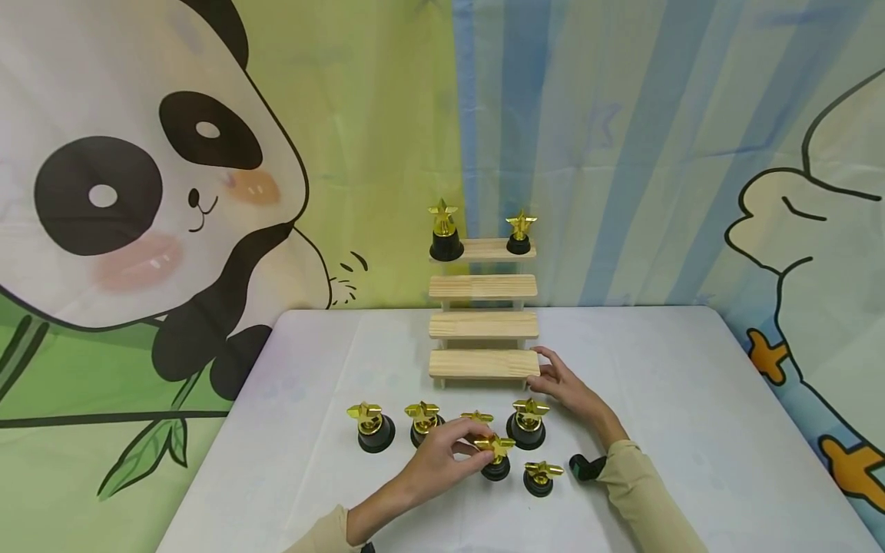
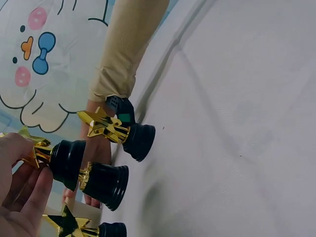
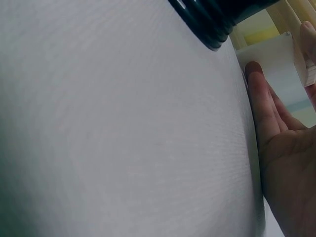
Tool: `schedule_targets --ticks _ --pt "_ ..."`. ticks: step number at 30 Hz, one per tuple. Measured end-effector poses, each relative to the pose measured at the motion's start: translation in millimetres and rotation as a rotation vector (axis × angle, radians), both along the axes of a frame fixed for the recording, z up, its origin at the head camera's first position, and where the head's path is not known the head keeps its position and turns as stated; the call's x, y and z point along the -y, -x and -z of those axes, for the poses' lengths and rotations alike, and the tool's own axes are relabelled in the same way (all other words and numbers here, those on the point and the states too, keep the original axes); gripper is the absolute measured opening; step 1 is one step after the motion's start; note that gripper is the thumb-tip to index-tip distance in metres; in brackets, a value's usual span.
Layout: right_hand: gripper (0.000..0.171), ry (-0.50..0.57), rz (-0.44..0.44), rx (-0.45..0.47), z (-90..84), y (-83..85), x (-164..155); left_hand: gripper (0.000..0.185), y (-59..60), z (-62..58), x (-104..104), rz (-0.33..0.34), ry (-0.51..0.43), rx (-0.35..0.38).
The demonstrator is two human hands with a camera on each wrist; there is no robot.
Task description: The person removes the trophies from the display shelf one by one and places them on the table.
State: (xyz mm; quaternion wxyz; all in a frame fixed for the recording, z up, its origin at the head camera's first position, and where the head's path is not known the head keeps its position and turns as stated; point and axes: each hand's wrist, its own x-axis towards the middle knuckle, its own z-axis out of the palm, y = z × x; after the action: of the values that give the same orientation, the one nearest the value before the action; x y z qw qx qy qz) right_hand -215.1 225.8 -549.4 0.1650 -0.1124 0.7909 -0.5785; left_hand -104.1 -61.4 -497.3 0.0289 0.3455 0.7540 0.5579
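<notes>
With thumb and fingertips, my left hand (image 1: 442, 455) pinches the gold star of a small star trophy (image 1: 495, 466); in the left wrist view its black base (image 2: 68, 159) juts out from the fingers. My right hand (image 1: 568, 390) grips the right end of the lowest step of a wooden four-step display stand (image 1: 484, 364), thumb at the front corner. In the right wrist view, fingers (image 3: 261, 96) lie beside the stand's white support (image 3: 276, 64). Two star trophies, a larger one (image 1: 445, 240) and a smaller one (image 1: 518, 240), stand on the top step.
Several more star trophies stand on the white table (image 1: 290, 461): two at left (image 1: 376, 432), a larger one (image 1: 527, 430) near my right hand, a small one (image 1: 539, 482) in front. Another trophy (image 1: 477, 417) is partly hidden behind the held one. A printed panda curtain (image 1: 373, 153) hangs behind.
</notes>
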Motion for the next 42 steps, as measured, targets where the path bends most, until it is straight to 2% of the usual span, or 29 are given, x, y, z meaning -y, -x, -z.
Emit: schedule_targets --ticks 8,14,22,35,42 --pt "0.071 -0.003 0.000 0.007 -0.1 0.1 -0.2 0.019 -1.7 7.4 0.2 0.015 -0.012 0.054" --pt "0.070 0.003 -0.003 -0.007 2.7 0.6 -0.9 0.017 -4.4 8.5 0.4 0.009 0.009 0.058" --pt "0.070 -0.005 -0.003 -0.008 4.0 1.1 -1.2 0.019 -4.2 23.6 1.5 -0.006 0.020 0.089" --pt "0.070 0.002 -0.007 -0.010 3.7 0.7 -1.4 0.021 -6.6 26.0 -2.2 -0.044 0.060 0.120" --pt "0.068 -0.005 -0.008 -0.021 4.9 1.8 -0.8 0.019 -5.2 35.7 0.3 -0.022 0.054 0.181"
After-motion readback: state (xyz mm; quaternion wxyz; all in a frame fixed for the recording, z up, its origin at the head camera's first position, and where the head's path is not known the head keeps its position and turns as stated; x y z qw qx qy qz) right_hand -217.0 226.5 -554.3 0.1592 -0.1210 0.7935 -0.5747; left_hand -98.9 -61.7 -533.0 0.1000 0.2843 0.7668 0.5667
